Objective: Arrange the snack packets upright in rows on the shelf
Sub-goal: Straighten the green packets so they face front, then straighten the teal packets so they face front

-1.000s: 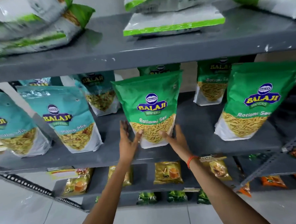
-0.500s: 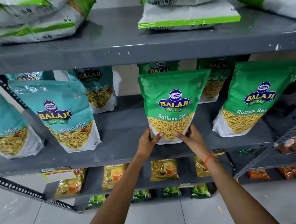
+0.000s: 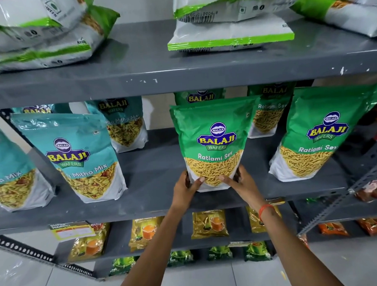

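Two hands are clasped on one green Ratlami Sev packet [image 3: 213, 141], which is held upright near the front edge of the grey metal shelf [image 3: 155, 201]. The left hand [image 3: 184, 190] is wrapped around the packet's lower left corner and the right hand [image 3: 243, 183] around its lower right corner, with thumbs pressed on the glossy front and the other fingers hidden behind. An orange band [image 3: 265, 208] is worn on the right wrist.

Bare shelf surface is seen left of the held packet, up to a teal Mitha Mix packet [image 3: 74, 155], and a narrower gap is left to the right, before a second green packet [image 3: 320, 133]. Behind the held packet two more green packets are partly seen, making four green ones in view. Three teal packets are counted to its left, with a fourth partly hidden at the back.

All of these are shiny stand-up pouches with flat bottoms and white lower corners. Above the held packet, white-and-green pouches [image 3: 230, 34] are laid flat on the upper shelf, whose edge paint is chipped. Below it, small yellow packets [image 3: 209, 223] are stood in a row, with dark green ones lower still. A perforated angle post [image 3: 347, 198] is set to the right.
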Demonstrator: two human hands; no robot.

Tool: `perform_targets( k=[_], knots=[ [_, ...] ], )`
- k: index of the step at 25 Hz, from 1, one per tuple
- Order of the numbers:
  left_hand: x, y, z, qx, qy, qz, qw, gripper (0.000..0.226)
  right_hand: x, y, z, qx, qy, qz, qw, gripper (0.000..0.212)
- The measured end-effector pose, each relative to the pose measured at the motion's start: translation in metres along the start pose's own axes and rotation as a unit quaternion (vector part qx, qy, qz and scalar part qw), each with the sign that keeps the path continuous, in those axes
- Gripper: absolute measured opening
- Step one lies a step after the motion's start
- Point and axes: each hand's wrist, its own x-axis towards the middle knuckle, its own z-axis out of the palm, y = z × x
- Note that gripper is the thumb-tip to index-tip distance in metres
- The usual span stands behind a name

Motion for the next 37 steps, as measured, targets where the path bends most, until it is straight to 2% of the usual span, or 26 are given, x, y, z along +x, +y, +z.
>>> perform_targets(
  k=[5,7,9,11,13,14,16,19,24,25,27,29,30,32,37],
  knots=[
    [-0.003,0.003,-0.001,-0.001,-0.008,0.004,1.0,0.049,-0.003,-0.004,-0.001,0.011,0.005,0.006,1.0,0.071],
    [-0.008,0.011,-0.003,0.01,-0.016,0.01,1.0,0.059,-0.009,-0.015,0.003,0.029,0.025,0.004,0.999,0.08],
    [-0.017,0.019,-0.009,0.041,-0.021,0.041,0.998,0.08,-0.019,-0.031,0.016,0.039,0.116,-0.049,0.991,0.085],
    [-0.028,0.029,-0.021,0.107,0.024,0.092,0.99,0.093,-0.029,-0.051,0.037,0.01,0.266,-0.119,0.957,0.087],
    [-0.041,0.04,-0.037,0.166,0.086,0.185,0.965,0.09,-0.038,-0.074,0.064,-0.023,0.358,-0.225,0.906,0.068],
    [-0.047,0.047,-0.046,0.185,0.113,0.23,0.949,0.086,-0.039,-0.085,0.08,-0.037,0.367,-0.276,0.887,0.058],
    [-0.054,0.06,-0.066,0.204,0.166,0.29,0.92,0.077,-0.037,-0.104,0.113,-0.051,0.345,-0.342,0.873,0.049],
    [-0.061,0.065,-0.121,0.22,0.253,0.314,0.888,0.075,-0.036,-0.133,0.177,-0.045,0.299,-0.378,0.875,0.045],
    [-0.059,0.038,-0.244,0.209,0.363,0.244,0.875,0.087,-0.027,-0.157,0.287,-0.014,0.255,-0.341,0.905,0.042],
    [-0.056,0.028,-0.262,0.194,0.357,0.226,0.885,0.091,-0.021,-0.151,0.303,-0.013,0.239,-0.317,0.918,0.044],
    [-0.052,0.006,-0.289,0.13,0.295,0.167,0.932,0.093,-0.015,-0.138,0.332,0.014,0.187,-0.26,0.947,0.056],
    [-0.045,-0.017,-0.3,0.041,0.187,0.101,0.976,0.081,-0.016,-0.119,0.347,0.099,0.126,-0.184,0.97,0.061],
    [-0.041,-0.028,-0.301,0.011,0.144,0.078,0.986,0.072,-0.016,-0.108,0.349,0.121,0.096,-0.153,0.976,0.061],
    [-0.035,-0.041,-0.303,-0.013,0.11,0.046,0.993,0.061,-0.014,-0.089,0.344,0.101,0.058,-0.102,0.988,0.061],
    [-0.033,-0.037,-0.295,0.003,0.11,0.008,0.994,0.061,-0.014,-0.072,0.32,0.043,0.002,-0.043,0.998,0.057]
  ],
)
